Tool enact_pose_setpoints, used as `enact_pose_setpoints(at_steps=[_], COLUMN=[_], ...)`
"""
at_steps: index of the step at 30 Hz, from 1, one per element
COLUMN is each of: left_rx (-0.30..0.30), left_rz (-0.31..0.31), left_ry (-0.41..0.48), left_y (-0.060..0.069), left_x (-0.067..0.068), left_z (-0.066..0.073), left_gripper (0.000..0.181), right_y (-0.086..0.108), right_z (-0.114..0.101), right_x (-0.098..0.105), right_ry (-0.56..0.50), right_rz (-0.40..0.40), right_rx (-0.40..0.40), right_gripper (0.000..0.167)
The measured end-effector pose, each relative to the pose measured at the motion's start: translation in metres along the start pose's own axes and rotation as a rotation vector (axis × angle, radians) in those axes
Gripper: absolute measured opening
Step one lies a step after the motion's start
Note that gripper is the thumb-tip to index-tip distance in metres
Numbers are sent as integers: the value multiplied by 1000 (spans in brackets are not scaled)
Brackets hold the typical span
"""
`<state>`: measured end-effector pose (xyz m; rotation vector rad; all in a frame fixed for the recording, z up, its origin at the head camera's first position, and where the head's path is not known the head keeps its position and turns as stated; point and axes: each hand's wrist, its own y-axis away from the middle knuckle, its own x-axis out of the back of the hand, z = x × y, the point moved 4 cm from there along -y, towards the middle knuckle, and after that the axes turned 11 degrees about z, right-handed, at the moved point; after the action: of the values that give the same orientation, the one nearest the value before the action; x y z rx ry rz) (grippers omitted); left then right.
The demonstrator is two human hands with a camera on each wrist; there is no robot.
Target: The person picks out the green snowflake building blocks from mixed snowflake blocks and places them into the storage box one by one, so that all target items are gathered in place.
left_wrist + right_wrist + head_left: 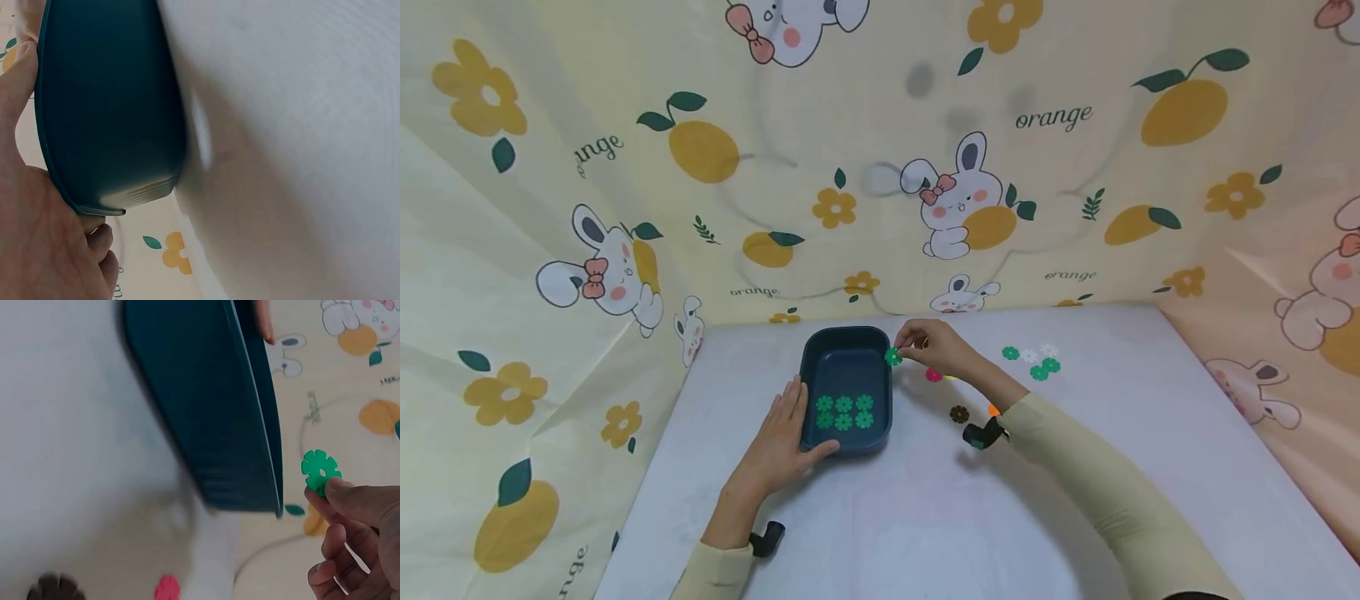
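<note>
A dark blue rectangular tray [850,367] stands on the table, with several green flower-shaped pieces [843,422] laid in rows at its near end. My left hand [781,437] rests against the tray's near left corner, fingers straight along the left side and thumb spread at the near edge. At the far right side of the tray, my right hand [936,346] pinches one green flower-shaped piece [320,472] between thumb and forefinger. In the right wrist view this piece is raised beside the tray's rim [262,437], its remaining fingers loosely bent.
Right of the tray lie a pink piece [933,375], a brown piece [959,414] and an orange piece [994,410] partly hidden by the right arm. Farther right, white pieces [1049,352] and green pieces [1039,372] lie grouped. A patterned cloth [865,167] hangs behind the table.
</note>
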<state>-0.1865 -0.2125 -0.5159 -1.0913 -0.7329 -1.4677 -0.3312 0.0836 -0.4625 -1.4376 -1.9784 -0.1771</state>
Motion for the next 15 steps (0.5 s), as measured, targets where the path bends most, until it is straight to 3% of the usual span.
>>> enact_pose_setpoints(at_steps=[15], left_rx=[3], left_rz=[-8], left_ry=[-12], left_y=[0], left_x=[0], left_z=[1], left_gripper=[124], right_y=[-17], right_z=[-9], right_x=[-39], right_ry=[-1], right_rz=[-83], right_rx=[-24], right_gripper=[4])
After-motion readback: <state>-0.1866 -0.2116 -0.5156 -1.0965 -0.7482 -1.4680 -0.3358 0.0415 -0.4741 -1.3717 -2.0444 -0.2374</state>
